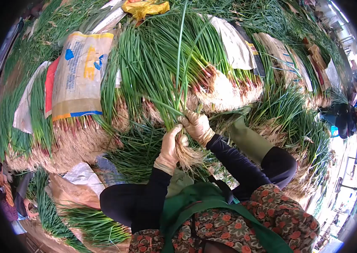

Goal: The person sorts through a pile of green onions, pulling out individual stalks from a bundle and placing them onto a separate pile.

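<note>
In pale gloves, both my hands are at a small bunch of green onions, its stringy roots hanging down and its green leaves pointing up and away. My left hand is wrapped round the lower stems just above the roots. Beside it, my right hand is closed at the right side of the bunch, its fingers pinched on green onion stalks. A long leaf sticks up above the hands. Right behind them lies a large pile of green onions, with pinkish bases and tan roots toward me.
Printed sacks cover parts of the heaps on the left, and a white sack lies at the back right. A yellow plastic bag is at the top. More onions lie at lower left. A person is at far right.
</note>
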Demonstrator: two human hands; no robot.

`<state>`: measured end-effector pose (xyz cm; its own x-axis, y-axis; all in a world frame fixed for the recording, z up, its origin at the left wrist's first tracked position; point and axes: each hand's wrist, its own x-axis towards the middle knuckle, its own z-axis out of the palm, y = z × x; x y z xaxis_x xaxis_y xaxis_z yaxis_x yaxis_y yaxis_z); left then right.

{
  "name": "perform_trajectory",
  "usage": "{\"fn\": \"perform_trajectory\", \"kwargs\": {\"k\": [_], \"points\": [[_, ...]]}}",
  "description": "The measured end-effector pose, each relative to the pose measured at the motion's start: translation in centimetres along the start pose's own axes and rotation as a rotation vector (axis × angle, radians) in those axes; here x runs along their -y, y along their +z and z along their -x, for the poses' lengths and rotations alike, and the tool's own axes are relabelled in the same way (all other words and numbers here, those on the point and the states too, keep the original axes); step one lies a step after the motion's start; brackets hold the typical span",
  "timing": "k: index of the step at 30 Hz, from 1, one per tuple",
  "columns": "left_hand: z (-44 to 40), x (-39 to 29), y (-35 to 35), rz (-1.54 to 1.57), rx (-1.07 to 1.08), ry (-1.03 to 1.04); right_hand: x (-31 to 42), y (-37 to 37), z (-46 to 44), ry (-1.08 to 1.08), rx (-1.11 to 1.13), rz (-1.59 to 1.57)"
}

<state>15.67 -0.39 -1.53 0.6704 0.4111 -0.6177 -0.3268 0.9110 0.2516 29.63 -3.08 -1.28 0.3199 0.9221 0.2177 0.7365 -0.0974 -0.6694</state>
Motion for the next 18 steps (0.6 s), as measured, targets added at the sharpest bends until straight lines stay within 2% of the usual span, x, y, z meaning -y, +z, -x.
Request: {"fn": "perform_trajectory", "kwargs": {"k": [1, 2, 4, 6, 7, 8, 9, 10, 12, 13, 14, 15, 16, 18], "points": [[0.0, 0.0, 0.0, 0.027, 0.047, -0.012, -0.5, 0.5, 0.2, 0.035, -0.069, 0.021], [0.2, 0.1, -0.1, 0.027, 0.039, -0.001, -2.9, 0.1, -1.2, 0.032, -0.119, 0.278], [1.2, 0.6, -0.3, 0.018, 0.02, 0.012, -15.8, 1.1, -4.1, 0.408, -0.342, -0.491], [1.1, 0.1, -0.3, 0.083, 0.014, 0.049, -12.9, -4.4, -2.2, 0.615, -0.036, -0.35], [1.0, -0.2, -0.3, 0.128, 0.014, 0.071, -12.9, -4.7, -0.6, 0.242, -0.065, 0.255], [0.4, -0.5, -1.3, 0.172, 0.185, 0.023, -12.6, -4.1, 2.1, 0.329, 0.293, 0.424], [-0.3, -0.8, -2.3, 0.215, 0.354, -0.022, -12.1, -3.6, 4.7, 0.326, 0.73, 0.606], [0.3, -1.1, -1.2, 0.281, 0.332, -0.038, -11.6, -3.1, 7.4, 0.251, 1.108, 0.691], [0.9, -1.4, 0.0, 0.364, 0.345, -0.073, -12.2, -2.2, 11.0, -0.289, 1.443, 0.587], [0.8, -1.4, -0.2, 0.387, 0.378, -0.086, -12.3, -0.3, 10.8, -0.625, 1.18, 0.646], [0.9, -1.2, -0.3, 0.411, 0.406, -0.102, -13.0, 0.2, 10.4, -0.219, 1.128, 0.332], [1.2, -0.9, -0.4, 0.406, 0.377, -0.105, -9.3, -1.1, 7.5, 0.258, 0.947, -0.27], [1.1, -0.8, -0.3, 0.4, 0.359, -0.103, -5.4, -2.4, 4.4, 0.498, 0.683, -0.682], [1.0, -0.7, 0.0, 0.265, 0.26, -0.058, -1.7, -3.2, 0.8, 0.417, 0.725, -0.883]]}}
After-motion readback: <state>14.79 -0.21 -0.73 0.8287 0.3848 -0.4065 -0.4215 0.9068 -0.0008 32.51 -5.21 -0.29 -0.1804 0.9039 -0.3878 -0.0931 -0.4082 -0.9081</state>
